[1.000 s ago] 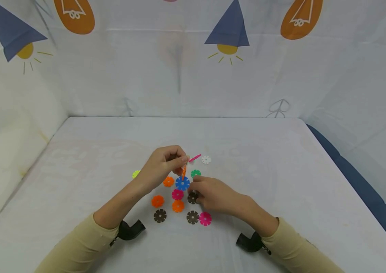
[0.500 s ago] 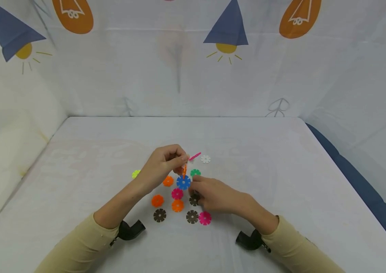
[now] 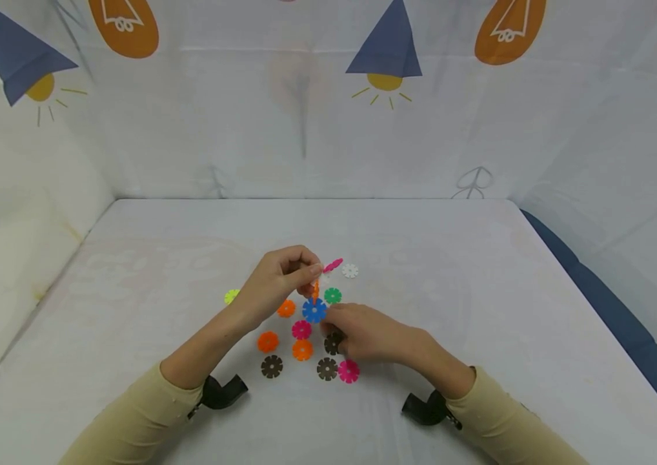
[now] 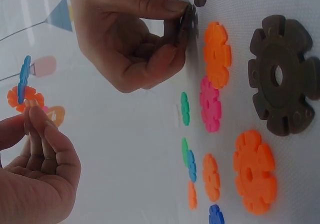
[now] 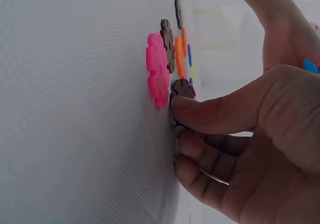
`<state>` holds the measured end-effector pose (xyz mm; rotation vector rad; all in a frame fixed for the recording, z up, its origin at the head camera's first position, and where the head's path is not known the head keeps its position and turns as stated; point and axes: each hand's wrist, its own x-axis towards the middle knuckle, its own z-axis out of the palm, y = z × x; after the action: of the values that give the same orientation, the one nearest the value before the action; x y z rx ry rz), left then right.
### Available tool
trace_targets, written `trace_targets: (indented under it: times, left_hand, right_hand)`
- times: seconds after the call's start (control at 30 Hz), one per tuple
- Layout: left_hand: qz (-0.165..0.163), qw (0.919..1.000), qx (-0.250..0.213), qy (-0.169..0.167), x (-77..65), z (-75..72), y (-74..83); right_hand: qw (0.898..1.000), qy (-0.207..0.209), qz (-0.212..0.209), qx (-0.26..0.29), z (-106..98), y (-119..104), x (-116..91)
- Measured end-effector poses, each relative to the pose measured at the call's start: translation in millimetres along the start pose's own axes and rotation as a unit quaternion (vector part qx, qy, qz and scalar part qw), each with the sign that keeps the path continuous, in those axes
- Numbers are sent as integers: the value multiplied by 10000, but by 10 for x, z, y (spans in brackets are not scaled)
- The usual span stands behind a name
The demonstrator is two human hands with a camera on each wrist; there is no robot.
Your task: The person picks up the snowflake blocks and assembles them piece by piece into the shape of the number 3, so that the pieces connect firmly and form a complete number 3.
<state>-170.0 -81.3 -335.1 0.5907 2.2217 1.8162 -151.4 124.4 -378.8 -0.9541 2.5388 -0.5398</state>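
Observation:
My left hand (image 3: 284,278) pinches a small joined group of notched plastic discs above the table. In it, a blue disc (image 3: 313,310) hangs below an edge-on orange disc (image 3: 315,288), and a pink disc (image 3: 334,265) sticks out beyond the fingertips. The left wrist view also shows the blue disc (image 4: 23,79) slotted across the orange one (image 4: 15,98). Low at the tabletop, my right hand (image 3: 372,332) grips a dark brown disc (image 5: 183,88) between thumb and fingers. Part of that disc is covered by the thumb.
Loose discs lie around the hands: green (image 3: 332,296), white (image 3: 350,271), yellow (image 3: 232,296), pink (image 3: 348,371), dark brown (image 3: 272,367) and several orange ones (image 3: 303,350). A white sheet wall (image 3: 305,129) rises behind the table's far edge.
The held joined discs have shifted slightly right and the pink one has turned a little. My right hand has drawn the dark brown disc slightly nearer and to the right.

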Motion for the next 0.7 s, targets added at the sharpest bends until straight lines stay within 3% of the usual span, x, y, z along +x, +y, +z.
trace_targets:
  times: [0.33,0.7]
  left_hand:
    - [-23,9999,67,72,1,-4,-21]
    - [-12,10000,52,67,3,-18,-2]
  right_hand:
    - [9987,-51,-276,424,-56,24,-14]
    - [9988,22,-292,400,-97,59,-17]
